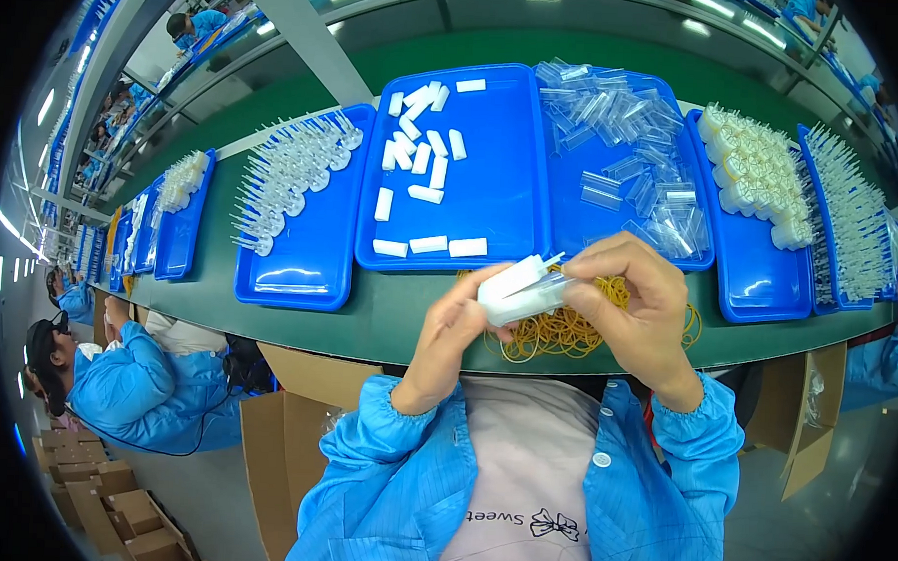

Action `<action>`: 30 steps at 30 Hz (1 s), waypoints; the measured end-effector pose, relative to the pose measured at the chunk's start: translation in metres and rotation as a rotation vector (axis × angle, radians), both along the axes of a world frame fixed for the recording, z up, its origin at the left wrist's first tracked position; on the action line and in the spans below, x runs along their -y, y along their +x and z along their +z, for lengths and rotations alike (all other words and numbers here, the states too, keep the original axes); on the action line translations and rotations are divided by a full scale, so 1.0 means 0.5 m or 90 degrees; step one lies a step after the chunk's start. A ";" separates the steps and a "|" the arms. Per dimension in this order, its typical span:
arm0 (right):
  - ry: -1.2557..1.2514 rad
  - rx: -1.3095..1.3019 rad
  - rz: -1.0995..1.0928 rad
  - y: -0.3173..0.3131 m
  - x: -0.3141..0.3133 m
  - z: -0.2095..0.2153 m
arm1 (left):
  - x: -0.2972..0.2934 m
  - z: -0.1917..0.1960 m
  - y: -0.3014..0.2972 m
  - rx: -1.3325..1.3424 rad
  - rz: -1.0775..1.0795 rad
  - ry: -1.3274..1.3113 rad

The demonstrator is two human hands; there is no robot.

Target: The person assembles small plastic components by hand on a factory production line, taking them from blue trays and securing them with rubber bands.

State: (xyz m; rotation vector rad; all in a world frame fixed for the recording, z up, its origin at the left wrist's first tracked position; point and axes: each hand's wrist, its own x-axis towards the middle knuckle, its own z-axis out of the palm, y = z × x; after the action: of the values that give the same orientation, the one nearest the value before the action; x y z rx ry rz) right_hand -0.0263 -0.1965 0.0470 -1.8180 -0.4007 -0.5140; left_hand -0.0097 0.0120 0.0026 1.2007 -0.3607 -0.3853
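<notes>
the left hand [452,325] has fingers round a white block [511,281], the right hand [638,305] pinches a clear sleeve [539,300], both above the bands [556,342]. likely light; the sleeve looks stiff, slick, crackable: best held gently by its edges.

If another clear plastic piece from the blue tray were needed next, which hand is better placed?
Probably the right hand: it is nearer the blue plastic tray of clear plastic pieces. The left hand holds a white rectangular block and sits nearer the loose white blocks. Both are occupied.
</notes>
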 end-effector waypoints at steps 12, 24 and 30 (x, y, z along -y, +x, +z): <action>-0.387 0.160 -0.078 -0.053 -0.022 0.026 | 0.019 0.026 -0.022 -0.236 -0.069 -0.157; -0.366 0.206 -0.177 -0.038 -0.062 -0.011 | 0.030 0.029 -0.056 -0.166 -0.038 -0.150; -0.339 0.175 -0.129 -0.033 -0.059 -0.005 | 0.029 0.033 -0.060 -0.182 -0.016 -0.146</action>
State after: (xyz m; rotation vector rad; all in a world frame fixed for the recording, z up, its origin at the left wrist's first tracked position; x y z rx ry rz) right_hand -0.0430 -0.1669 0.0444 -2.3225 -0.5839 -0.8658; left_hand -0.0398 -0.0025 0.0192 0.9030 -0.1669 -0.5167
